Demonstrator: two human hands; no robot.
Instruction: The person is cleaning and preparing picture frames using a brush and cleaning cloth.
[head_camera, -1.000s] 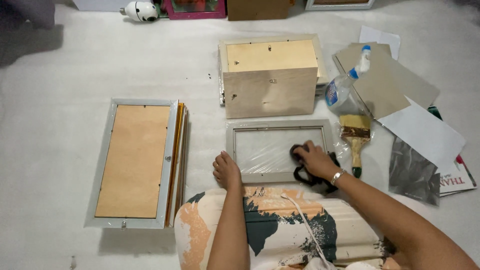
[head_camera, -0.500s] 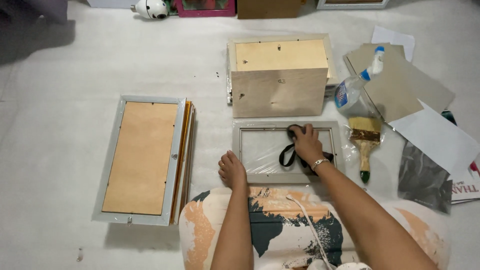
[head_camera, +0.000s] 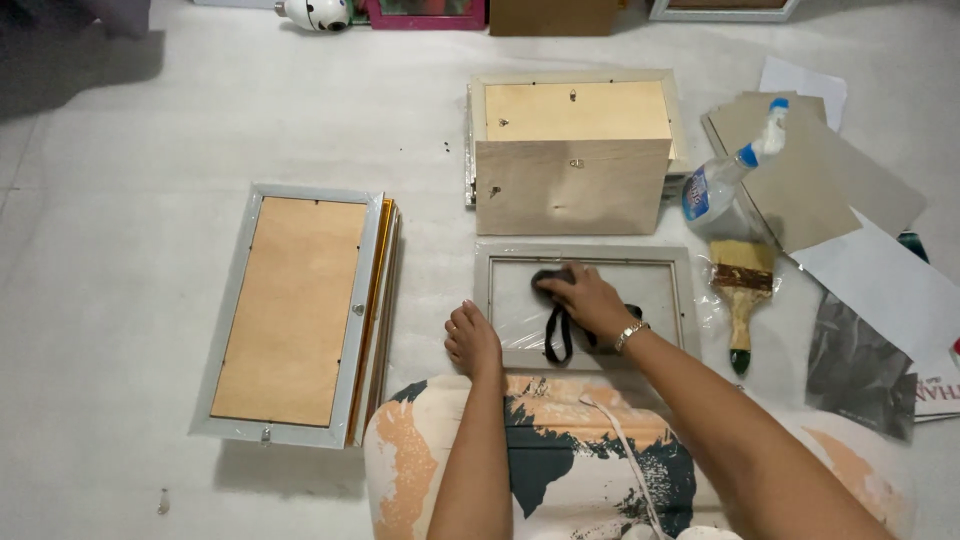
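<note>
Box (head_camera: 572, 150) just behind frame (head_camera: 585, 305)

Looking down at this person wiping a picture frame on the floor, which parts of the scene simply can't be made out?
All in the head view:
- The black cloth: mostly covered by the right hand, so its full shape is hidden.
- The grey frame's near edge: partly hidden under the left hand and the right forearm.
- The stack of frames beneath the long frame: only edges show; count unclear.
- Items along the top edge: cut off.
</note>
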